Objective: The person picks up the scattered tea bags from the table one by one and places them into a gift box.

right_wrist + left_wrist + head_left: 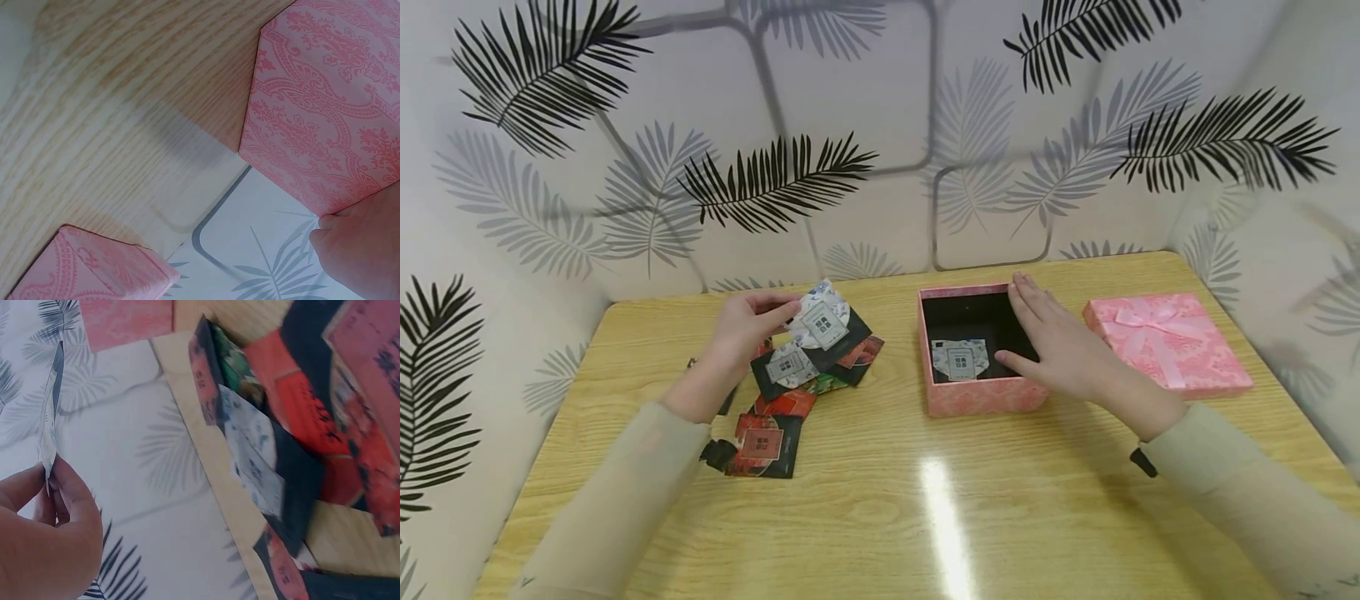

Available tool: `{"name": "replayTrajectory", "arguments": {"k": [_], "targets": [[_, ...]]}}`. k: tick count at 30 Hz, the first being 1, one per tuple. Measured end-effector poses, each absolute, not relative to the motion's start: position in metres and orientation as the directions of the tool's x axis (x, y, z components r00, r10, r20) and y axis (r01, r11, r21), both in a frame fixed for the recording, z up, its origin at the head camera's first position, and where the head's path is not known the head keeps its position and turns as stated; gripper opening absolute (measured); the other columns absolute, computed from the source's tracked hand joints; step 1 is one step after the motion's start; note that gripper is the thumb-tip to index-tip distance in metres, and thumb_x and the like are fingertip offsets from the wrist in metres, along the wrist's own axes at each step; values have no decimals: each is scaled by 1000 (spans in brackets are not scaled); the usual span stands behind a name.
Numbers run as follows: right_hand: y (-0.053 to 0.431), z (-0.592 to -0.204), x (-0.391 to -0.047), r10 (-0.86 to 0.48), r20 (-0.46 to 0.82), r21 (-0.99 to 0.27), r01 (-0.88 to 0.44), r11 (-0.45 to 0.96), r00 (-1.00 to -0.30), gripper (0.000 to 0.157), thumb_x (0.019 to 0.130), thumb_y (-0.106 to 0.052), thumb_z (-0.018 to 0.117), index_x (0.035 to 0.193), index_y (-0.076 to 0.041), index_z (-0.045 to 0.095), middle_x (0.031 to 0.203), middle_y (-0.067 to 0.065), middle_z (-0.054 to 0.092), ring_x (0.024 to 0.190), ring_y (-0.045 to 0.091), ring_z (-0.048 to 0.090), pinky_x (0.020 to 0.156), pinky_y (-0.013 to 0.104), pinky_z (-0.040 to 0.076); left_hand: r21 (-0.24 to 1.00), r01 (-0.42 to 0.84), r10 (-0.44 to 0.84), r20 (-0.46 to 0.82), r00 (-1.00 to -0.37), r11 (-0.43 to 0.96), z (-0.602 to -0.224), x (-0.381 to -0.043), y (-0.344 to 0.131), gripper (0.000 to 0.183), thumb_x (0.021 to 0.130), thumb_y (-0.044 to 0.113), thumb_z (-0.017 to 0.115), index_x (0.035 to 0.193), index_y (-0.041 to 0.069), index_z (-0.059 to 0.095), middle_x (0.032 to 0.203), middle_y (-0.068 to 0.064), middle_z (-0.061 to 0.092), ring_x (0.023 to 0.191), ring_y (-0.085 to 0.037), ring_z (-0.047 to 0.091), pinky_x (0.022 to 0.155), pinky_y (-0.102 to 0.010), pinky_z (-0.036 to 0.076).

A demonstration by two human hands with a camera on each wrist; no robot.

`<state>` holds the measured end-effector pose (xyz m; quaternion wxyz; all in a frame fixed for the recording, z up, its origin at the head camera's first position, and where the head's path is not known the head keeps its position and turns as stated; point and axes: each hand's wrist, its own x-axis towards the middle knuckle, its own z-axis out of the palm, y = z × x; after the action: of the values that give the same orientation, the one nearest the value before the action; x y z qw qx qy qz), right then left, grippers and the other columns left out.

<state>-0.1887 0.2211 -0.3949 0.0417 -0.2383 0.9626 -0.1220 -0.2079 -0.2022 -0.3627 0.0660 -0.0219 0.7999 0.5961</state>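
Note:
Between thumb and fingers, my left hand (737,337) pinches a flat packet (824,321) with a white-and-blue floral print and a dark part. In the left wrist view this packet (51,419) is seen edge-on. Below it lies a loose pile of packets, among them another white floral packet (786,367) and a red-and-black packet (764,446). My right hand (1063,346) rests across the right side of a pink patterned box (985,398), fingers straight and thumb over its opening. Inside the dark interior, one white floral packet (960,360) lies at the front left.
Right of the box lies its pink lid (1172,342) with a ribbon bow. The wooden table (865,500) ends at the back against a wall covering (865,108) with leaf prints. A small black object (1143,462) shows beside the right sleeve.

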Motion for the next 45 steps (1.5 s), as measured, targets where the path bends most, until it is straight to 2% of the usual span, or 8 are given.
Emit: {"name": "replayTrajectory", "arguments": {"k": [4,8,13,21,31,37,44,45], "targets": [[221,-396,-189,-469,-21,-251,-449,857,-883,98,106,-50,59,169,4,6,179,22,2,167,40,6,133,61,16,951,-118,56,-139,-989,286,-355,-212,-191,36,107,16,66,135,-6,68,102,14,66,93,-1,64,84,-16,58],[222,-397,-189,-470,-19,-247,-452,857,-882,98,106,-50,59,169,4,5,179,22,2,167,40,6,133,61,17,951,-108,82,-137,-987,288,-347,-216,-177,35,107,17,67,134,-5,69,103,12,67,95,-3,64,93,-24,59],[222,-398,-190,-470,-16,-243,-453,858,-882,98,106,-50,59,169,4,6,179,23,4,166,40,7,133,61,17,958,-94,122,-130,-984,270,-340,-220,-160,33,107,16,66,133,-2,71,107,8,69,96,-6,66,96,-27,58],[222,-397,-189,-466,-21,-248,-447,860,-885,98,106,-50,59,169,3,6,179,22,3,167,40,7,133,61,17,972,-56,177,-97,-979,227,-338,-228,-130,30,106,14,67,132,-1,72,116,-2,69,97,-9,67,95,-29,61],[221,-396,-189,-460,-19,-230,-444,866,-888,97,106,-49,59,169,3,6,179,21,2,167,39,7,133,62,17,981,-52,194,-89,-977,189,-335,-244,-93,26,104,10,70,126,-1,75,114,-5,71,95,-11,67,94,-31,62],[221,-396,-190,-467,-15,-228,-452,862,-884,97,106,-49,59,168,5,8,179,22,3,167,40,7,133,61,17,981,-68,213,-106,-971,181,-342,-253,-70,24,102,8,72,123,-3,77,119,-14,74,92,-11,68,94,-32,62],[221,-397,-190,-466,-13,-240,-450,860,-885,97,106,-47,60,168,6,8,179,22,2,167,40,6,134,61,16,971,-29,233,-86,-969,238,-353,-255,-45,20,99,6,76,116,-3,80,125,-19,75,89,-9,65,78,-22,58],[221,-397,-190,-467,-12,-242,-451,859,-884,97,106,-47,60,168,6,8,179,22,1,167,40,6,134,61,16,967,-16,236,-77,-969,254,-355,-255,-42,19,98,6,77,114,-3,80,124,-18,75,87,-8,65,77,-25,58]]}}
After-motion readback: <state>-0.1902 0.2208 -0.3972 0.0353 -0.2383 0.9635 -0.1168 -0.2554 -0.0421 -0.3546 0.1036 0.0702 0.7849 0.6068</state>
